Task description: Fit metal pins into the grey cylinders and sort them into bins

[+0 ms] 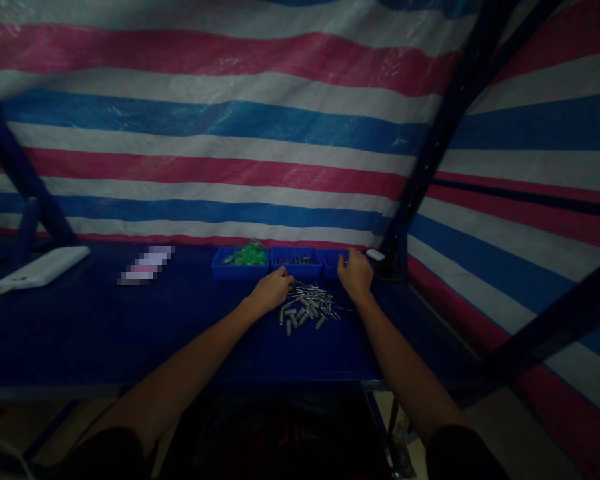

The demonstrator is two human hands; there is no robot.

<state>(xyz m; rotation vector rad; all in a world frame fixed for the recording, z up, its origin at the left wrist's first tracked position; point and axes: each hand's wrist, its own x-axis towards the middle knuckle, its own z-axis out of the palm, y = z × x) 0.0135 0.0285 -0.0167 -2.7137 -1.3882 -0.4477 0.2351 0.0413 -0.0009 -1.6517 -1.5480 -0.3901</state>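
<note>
My left hand (274, 291) is at the left edge of a loose pile, its fingers curled together; whatever they pinch is too small and dark to make out. Thin shiny metal pins (314, 293), rivet-like, form the back of this pile. Short grey cylinders (303, 316) lie in front of them. Over the right blue bin (331, 264) is my right hand (357, 273), its thumb and fingers apart, with nothing visible between them. The middle blue bin (297, 269) contains small grey parts. Green pieces in clear plastic (250, 255) fill the left blue bin (241, 272).
On the blue table (180, 333), a white power-bank-like device (45, 268) with a cable lies far left, beside a blurred-out flat object (147, 265). A small white case (375, 255) sits behind my right hand. Dark blue posts (425, 157) and striped sheeting (205, 127) enclose the table.
</note>
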